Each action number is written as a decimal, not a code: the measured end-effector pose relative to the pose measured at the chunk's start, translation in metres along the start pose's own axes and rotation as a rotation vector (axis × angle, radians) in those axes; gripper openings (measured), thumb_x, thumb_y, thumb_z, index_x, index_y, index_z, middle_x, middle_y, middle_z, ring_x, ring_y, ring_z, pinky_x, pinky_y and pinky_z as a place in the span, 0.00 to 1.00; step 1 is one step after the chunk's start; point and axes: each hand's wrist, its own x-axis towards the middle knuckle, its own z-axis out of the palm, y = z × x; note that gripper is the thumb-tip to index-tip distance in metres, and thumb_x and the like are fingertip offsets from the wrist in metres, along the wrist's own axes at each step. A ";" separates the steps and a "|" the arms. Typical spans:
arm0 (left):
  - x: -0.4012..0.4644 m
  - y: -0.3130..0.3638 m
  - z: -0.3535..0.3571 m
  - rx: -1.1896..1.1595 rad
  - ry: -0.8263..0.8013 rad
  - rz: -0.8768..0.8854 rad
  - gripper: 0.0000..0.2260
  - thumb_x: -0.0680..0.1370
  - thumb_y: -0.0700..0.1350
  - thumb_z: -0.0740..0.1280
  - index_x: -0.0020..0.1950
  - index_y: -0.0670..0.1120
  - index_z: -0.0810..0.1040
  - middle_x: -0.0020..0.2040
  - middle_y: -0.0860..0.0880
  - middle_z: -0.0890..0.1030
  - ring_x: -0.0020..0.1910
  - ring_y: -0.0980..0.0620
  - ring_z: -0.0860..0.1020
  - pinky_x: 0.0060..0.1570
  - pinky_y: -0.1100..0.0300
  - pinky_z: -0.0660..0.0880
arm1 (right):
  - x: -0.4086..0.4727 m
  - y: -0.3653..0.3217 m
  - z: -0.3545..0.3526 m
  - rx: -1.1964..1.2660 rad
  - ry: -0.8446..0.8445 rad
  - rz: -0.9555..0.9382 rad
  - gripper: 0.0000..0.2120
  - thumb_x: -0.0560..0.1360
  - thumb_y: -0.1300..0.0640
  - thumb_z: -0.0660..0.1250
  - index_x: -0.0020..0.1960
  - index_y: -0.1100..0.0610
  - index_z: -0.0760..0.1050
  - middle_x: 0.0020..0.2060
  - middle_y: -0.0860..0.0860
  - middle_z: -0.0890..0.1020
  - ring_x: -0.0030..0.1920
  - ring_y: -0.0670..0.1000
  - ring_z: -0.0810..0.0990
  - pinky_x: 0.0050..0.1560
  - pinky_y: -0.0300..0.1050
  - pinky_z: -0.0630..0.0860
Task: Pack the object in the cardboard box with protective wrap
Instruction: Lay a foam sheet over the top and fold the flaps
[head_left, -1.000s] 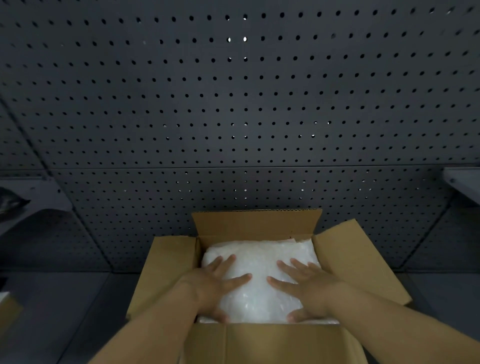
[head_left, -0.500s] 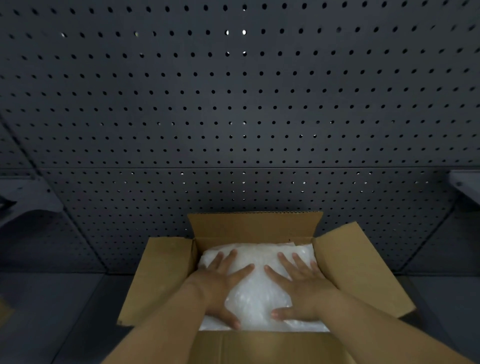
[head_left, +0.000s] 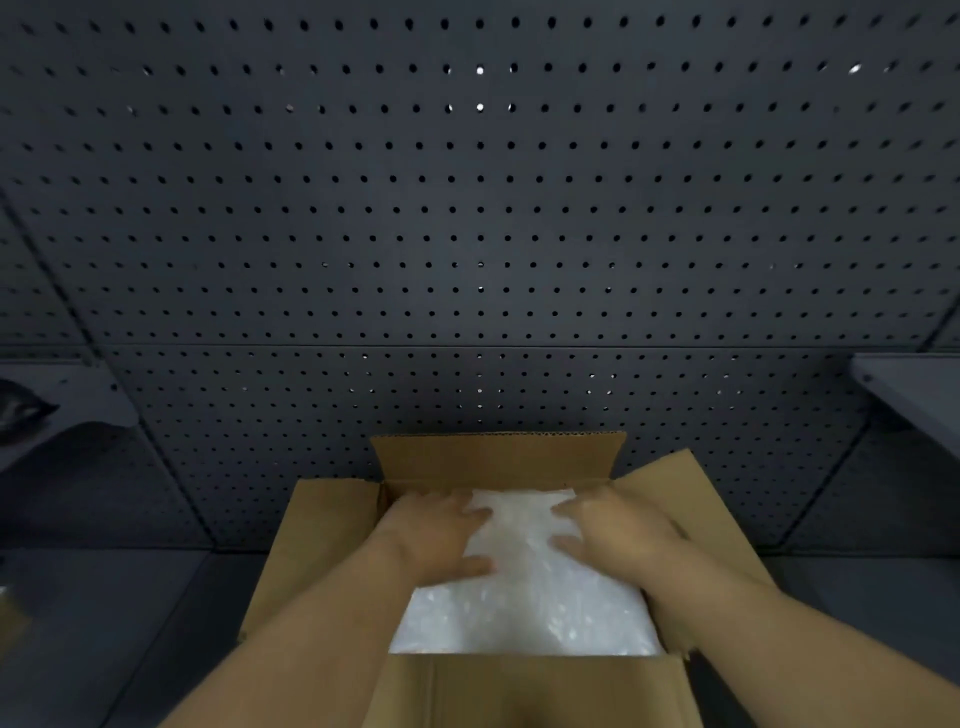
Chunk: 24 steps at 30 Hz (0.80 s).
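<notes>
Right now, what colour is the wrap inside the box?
White, translucent bubble wrap with small shiny bubbles, seen in the head view inside the brown cardboard box.

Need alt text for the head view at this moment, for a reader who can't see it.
Both hands, left hand and right hand, press on white bubble wrap filling an open cardboard box. The box's flaps stand open, and a dark pegboard wall rises behind it.

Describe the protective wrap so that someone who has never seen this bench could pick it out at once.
Find the dark pegboard wall; right below it stands an open cardboard box with its flaps spread. The protective wrap fills the box, under the left hand and right hand. It is the only white, shiny, bubbled thing among brown card and grey surfaces.
</notes>
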 end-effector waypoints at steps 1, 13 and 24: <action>-0.002 0.000 -0.010 0.015 0.084 0.001 0.30 0.79 0.64 0.53 0.78 0.52 0.54 0.78 0.47 0.57 0.74 0.45 0.60 0.70 0.49 0.61 | -0.005 0.005 -0.010 0.022 0.130 0.044 0.21 0.79 0.44 0.57 0.69 0.49 0.70 0.66 0.51 0.75 0.63 0.53 0.74 0.59 0.47 0.74; 0.003 0.003 -0.036 0.077 0.168 -0.200 0.29 0.82 0.58 0.50 0.79 0.49 0.46 0.80 0.48 0.44 0.78 0.47 0.46 0.75 0.48 0.44 | -0.047 0.035 -0.053 0.459 0.170 0.599 0.25 0.81 0.53 0.56 0.75 0.61 0.58 0.69 0.57 0.70 0.64 0.57 0.73 0.59 0.47 0.72; 0.005 0.004 -0.045 0.027 0.139 -0.302 0.28 0.82 0.57 0.49 0.79 0.48 0.48 0.80 0.49 0.47 0.78 0.47 0.46 0.75 0.47 0.45 | -0.037 -0.010 -0.033 0.498 0.161 0.228 0.17 0.82 0.53 0.54 0.69 0.54 0.71 0.68 0.51 0.74 0.66 0.52 0.73 0.66 0.45 0.70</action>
